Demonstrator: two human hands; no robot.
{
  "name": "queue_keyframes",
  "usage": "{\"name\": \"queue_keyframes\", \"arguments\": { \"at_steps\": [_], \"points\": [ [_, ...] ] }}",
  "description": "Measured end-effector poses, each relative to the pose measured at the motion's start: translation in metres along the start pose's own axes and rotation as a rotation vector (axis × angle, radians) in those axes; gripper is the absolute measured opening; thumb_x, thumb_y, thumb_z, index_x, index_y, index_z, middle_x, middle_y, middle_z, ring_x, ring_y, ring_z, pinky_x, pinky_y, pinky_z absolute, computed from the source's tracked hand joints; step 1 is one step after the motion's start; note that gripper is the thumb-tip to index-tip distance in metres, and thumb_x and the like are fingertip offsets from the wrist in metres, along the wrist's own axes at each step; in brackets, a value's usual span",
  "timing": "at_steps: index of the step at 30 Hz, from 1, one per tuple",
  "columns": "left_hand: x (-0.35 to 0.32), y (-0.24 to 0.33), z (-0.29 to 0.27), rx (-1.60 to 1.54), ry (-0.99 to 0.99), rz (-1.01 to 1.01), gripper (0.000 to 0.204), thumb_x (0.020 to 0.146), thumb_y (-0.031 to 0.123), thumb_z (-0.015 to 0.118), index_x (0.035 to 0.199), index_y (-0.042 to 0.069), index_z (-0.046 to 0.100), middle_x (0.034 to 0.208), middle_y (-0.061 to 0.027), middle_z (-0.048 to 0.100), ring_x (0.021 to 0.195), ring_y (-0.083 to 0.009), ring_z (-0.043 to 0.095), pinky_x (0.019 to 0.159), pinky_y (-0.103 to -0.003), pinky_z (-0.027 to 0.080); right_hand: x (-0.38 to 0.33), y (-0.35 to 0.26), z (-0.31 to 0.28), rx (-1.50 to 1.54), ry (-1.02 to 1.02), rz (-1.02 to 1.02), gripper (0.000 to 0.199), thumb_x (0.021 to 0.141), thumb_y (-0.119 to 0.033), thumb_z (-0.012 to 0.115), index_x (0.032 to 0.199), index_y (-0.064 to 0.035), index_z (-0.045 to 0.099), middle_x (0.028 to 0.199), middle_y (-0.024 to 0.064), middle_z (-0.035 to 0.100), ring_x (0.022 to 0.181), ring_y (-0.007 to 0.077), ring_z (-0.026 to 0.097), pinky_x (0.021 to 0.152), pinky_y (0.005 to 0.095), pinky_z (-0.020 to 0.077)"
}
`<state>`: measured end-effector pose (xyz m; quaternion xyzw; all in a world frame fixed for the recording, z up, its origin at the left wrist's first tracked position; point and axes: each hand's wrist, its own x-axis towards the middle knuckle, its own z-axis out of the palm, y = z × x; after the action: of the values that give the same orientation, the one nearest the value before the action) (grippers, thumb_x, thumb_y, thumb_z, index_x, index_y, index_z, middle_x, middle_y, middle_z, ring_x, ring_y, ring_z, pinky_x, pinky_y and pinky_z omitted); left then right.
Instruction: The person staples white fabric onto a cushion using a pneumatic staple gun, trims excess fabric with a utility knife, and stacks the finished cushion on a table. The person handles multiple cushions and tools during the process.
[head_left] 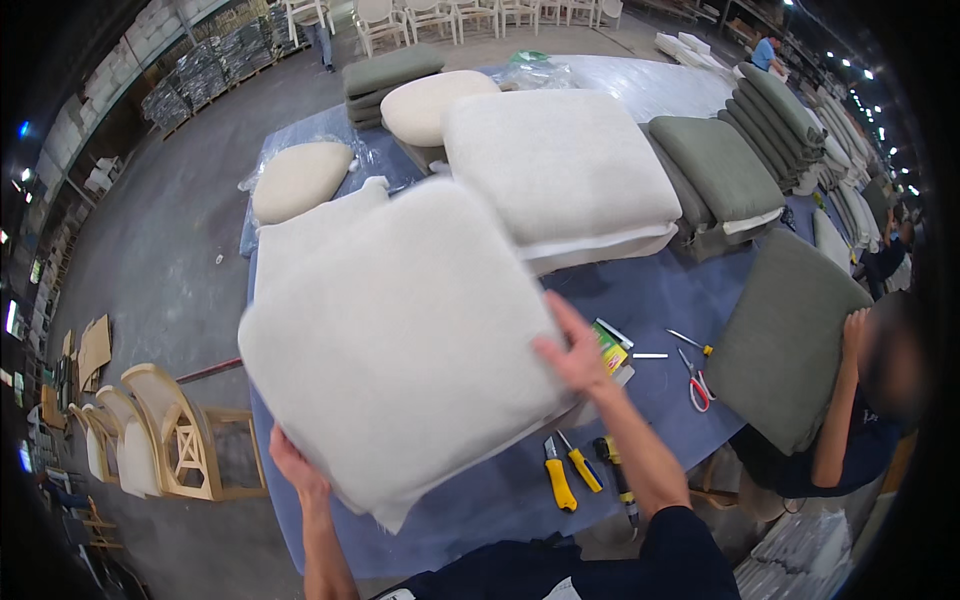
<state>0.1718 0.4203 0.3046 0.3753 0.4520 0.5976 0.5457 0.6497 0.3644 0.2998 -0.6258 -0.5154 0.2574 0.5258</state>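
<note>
A large off-white seat cushion (400,340) is held up between my hands over the blue-covered table. My left hand (300,465) grips its near left edge, with the fingers partly hidden beneath. At the right edge, my right hand (578,345) presses with thumb and fingers; it is slightly blurred by motion. Loose fabric hangs at the cushion's near corner. Behind it lies a stack of similar white cushions (560,165). Beyond my right hand are a green-and-yellow packet (610,350), a yellow utility knife (560,478) and a yellow-handled screwdriver (582,465).
Red-handled scissors (694,385) and another screwdriver (690,341) lie toward the right. A co-worker there handles a grey-green cushion (790,335). More grey-green cushions (715,170) are piled behind. A power drill (618,475) lies at the near edge. Wooden chairs (170,440) stand on the left floor.
</note>
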Motion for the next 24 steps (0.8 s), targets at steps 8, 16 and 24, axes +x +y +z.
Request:
{"name": "queue_keyframes", "arguments": {
  "at_steps": [8,16,24],
  "points": [
    [0.183,0.051,0.313,0.113,-0.272,0.158,0.088,0.103,0.042,0.063,0.160,-0.014,0.026,0.159,-0.0282,0.044,0.145,-0.0327,0.047,0.118,-0.043,0.041,0.214,-0.113,-0.239,-0.377,0.255,-0.073,0.065,0.105,-0.045,0.063,0.157,-0.0073,0.052,0.126,0.0166,0.074,0.114,0.0209,0.069,0.102,0.0318,0.0513],
    [0.219,-0.053,0.473,0.757,-0.313,0.146,0.087,0.094,0.038,0.064,0.161,-0.005,0.031,0.149,-0.0335,0.054,0.135,-0.0489,0.055,0.116,-0.050,0.043,0.284,0.065,-0.249,-1.091,0.378,0.402,0.072,0.104,-0.064,0.042,0.165,-0.0259,0.036,0.162,0.0252,0.042,0.144,0.0500,0.047,0.117,0.0615,0.0378],
    [0.180,-0.061,0.418,0.524,-0.403,0.137,0.077,0.102,0.035,0.059,0.161,-0.007,0.033,0.161,-0.0309,0.042,0.149,-0.0396,0.044,0.123,-0.045,0.034,0.239,0.044,-0.213,-1.116,0.613,0.179,0.069,0.104,-0.057,0.050,0.165,-0.0269,0.037,0.164,0.0233,0.038,0.144,0.0504,0.044,0.118,0.0647,0.0333]
  ]
}}
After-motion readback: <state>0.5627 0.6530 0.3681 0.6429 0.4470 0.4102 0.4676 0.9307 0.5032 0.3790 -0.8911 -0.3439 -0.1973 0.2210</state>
